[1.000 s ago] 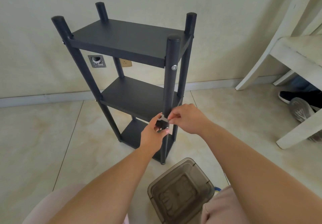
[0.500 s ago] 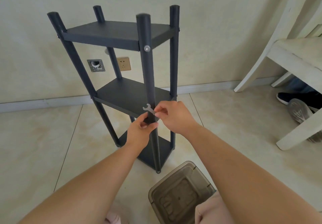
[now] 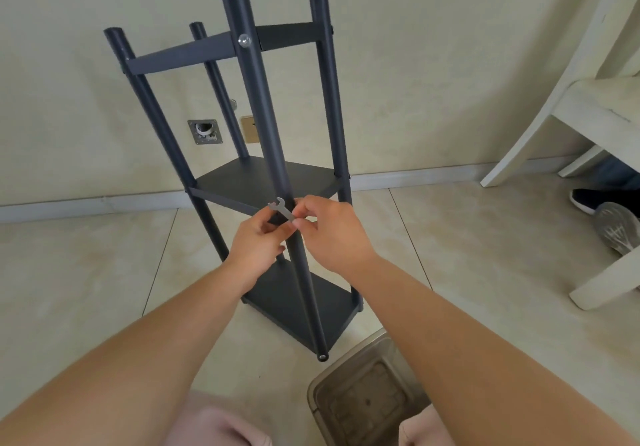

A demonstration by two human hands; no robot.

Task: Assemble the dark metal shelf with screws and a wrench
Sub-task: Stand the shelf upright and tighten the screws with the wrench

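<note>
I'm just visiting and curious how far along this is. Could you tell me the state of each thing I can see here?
shelf: standing on the floor, three boards fitted.
top screw: seated in the near post.
wrench: pinched at the near post, middle board level.
left hand: gripping the near post.
right hand: pinching the wrench.
plastic box: open, on the floor.

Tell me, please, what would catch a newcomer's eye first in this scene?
The tall dark metal shelf standing on the tiled floor by the wall dominates the middle. In front of its near post, the right hand pinches a small silver wrench, with the left hand beside it at the post. A bright screw shines high on that post.
</note>
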